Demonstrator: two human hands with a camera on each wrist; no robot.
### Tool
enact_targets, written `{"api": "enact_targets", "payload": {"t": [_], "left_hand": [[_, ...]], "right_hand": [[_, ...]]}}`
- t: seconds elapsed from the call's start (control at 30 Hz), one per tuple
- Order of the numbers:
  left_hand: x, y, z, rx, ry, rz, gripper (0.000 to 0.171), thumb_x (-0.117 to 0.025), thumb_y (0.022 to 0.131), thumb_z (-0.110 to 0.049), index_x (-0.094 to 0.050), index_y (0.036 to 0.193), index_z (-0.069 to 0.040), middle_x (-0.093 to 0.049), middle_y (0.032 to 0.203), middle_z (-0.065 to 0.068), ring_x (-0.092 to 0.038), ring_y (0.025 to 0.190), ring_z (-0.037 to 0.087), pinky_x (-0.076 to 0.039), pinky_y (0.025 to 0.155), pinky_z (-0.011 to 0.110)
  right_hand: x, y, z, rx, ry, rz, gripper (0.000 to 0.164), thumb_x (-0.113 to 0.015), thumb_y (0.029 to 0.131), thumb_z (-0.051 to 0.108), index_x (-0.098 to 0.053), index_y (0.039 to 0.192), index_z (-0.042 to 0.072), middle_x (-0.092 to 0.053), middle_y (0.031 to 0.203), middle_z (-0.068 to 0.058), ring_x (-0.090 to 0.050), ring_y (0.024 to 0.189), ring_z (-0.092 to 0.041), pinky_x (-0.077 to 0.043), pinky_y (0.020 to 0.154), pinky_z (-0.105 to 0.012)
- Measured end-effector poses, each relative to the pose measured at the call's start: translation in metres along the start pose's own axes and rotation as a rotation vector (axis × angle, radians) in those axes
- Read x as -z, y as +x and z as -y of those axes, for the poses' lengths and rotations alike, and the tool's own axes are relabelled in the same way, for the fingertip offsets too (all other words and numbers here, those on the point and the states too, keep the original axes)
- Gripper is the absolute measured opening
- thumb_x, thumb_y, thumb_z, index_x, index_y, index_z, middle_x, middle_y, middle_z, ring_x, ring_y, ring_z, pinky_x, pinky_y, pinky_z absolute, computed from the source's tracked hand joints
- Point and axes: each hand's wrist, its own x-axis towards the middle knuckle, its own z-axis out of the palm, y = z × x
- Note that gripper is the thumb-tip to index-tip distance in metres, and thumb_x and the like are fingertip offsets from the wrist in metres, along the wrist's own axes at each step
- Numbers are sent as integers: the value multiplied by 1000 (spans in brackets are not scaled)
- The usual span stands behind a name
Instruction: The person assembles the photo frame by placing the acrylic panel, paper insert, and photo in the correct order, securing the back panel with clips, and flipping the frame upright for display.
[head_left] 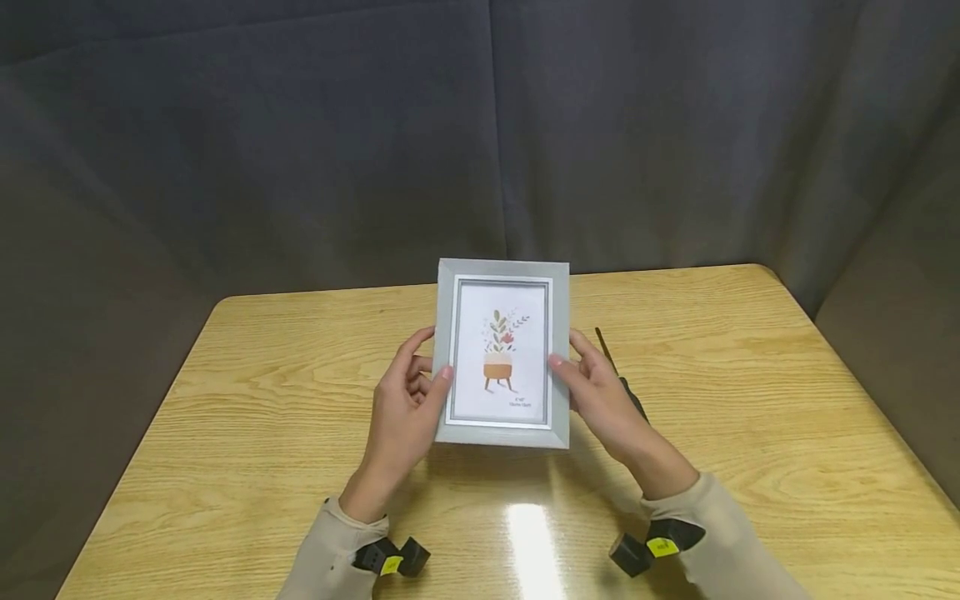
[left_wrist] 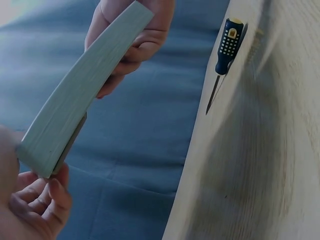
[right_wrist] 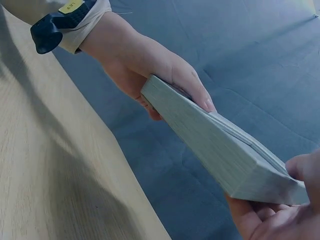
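A pale grey picture frame (head_left: 502, 435) is held up off the table, its front facing me with a printed picture of a potted plant inside. My left hand (head_left: 405, 417) grips its left side, thumb on the front edge and fingers behind. On the opposite side my right hand (head_left: 603, 396) grips it in the same way. Both wrist views show the bottom edge of the picture frame (left_wrist: 85, 90), (right_wrist: 205, 140) between the two hands. Behind my right hand lies a dark screwdriver (head_left: 634, 400), partly hidden; the left wrist view shows its dotted handle and thin shaft.
The light wooden table (head_left: 262, 417) stretches out under my hands, with a bright reflection near its front. Dark grey cloth (head_left: 337, 150) hangs behind the table and along its sides. Black wrist cameras (head_left: 390, 557) with yellow labels sit on both sleeves.
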Motion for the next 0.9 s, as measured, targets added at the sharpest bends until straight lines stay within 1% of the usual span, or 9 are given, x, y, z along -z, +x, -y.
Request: {"api": "enact_targets", "payload": {"t": [0.1, 0.23, 0.3, 0.4, 0.53, 0.63, 0.77, 0.83, 0.9], "left_hand": [[0, 1, 0, 6, -10, -22, 46, -55, 92, -8, -46, 137, -6, -62, 84, 10, -46, 55, 11, -36, 47, 20], [0, 1, 2, 20, -18, -38, 45, -53, 93, -8, -45, 137, -4, -63, 86, 12, -47, 56, 10, -37, 47, 20], [1, 1, 4, 27, -21, -38, 46, -53, 93, -9, -44, 138, -4, -63, 88, 13, -47, 56, 10, -38, 47, 20], [1, 2, 4, 35, -12, -35, 46, -53, 93, -10, -44, 138, -3, -62, 85, 13, -44, 55, 9, -36, 46, 20], [0, 3, 7, 56, -4, -23, 45, -53, 93, -8, -45, 137, -2, -59, 80, 11, -41, 53, 9, -32, 46, 19], [-3, 5, 24, 76, -4, -17, 46, -54, 93, -12, -45, 138, -6, -58, 78, 10, -41, 52, 10, -32, 45, 19], [-6, 6, 48, 94, 17, -8, 45, -54, 94, -20, -45, 138, -17, -58, 79, 7, -43, 51, 11, -33, 44, 20], [-7, 6, 53, 93, 36, 0, 44, -54, 94, -22, -45, 137, -20, -58, 78, 6, -42, 51, 11, -33, 44, 20], [-7, 6, 56, 89, 52, 12, 44, -54, 94, -22, -44, 137, -21, -58, 78, 5, -42, 50, 11, -32, 43, 20]], "right_hand": [[0, 1, 1, -3, 5, -21, 52, -43, 100, 21, -25, 148, 16, -57, 124, -24, -65, 95, -26, -54, 75, -40], [0, 1, 2, -17, 0, -41, 60, -40, 97, 5, -18, 152, 18, -53, 132, -22, -64, 96, -23, -54, 73, -35], [0, 1, 1, -16, -10, -48, 65, -39, 94, 0, -16, 152, 17, -51, 134, -21, -64, 96, -21, -54, 73, -33], [0, 2, -1, 6, -31, -45, 66, -39, 94, -2, -15, 153, 14, -51, 134, -22, -63, 98, -22, -54, 74, -34], [1, 4, -5, 57, -72, -19, 65, -40, 95, -2, -15, 153, 10, -51, 133, -24, -63, 100, -23, -55, 73, -38], [3, 5, -8, 78, -120, 0, 64, -42, 95, -1, -16, 152, 7, -54, 129, -26, -65, 95, -24, -55, 68, -38], [6, 6, -10, 63, -182, 20, 64, -44, 95, 2, -15, 152, 6, -57, 122, -28, -66, 84, -24, -55, 63, -38], [8, 6, -12, 50, -210, 29, 64, -45, 95, 3, -16, 152, 7, -59, 119, -27, -66, 80, -24, -55, 60, -40], [10, 6, -13, 38, -235, 36, 64, -46, 95, 4, -16, 152, 8, -60, 116, -27, -66, 76, -24, -54, 57, -44]]}}
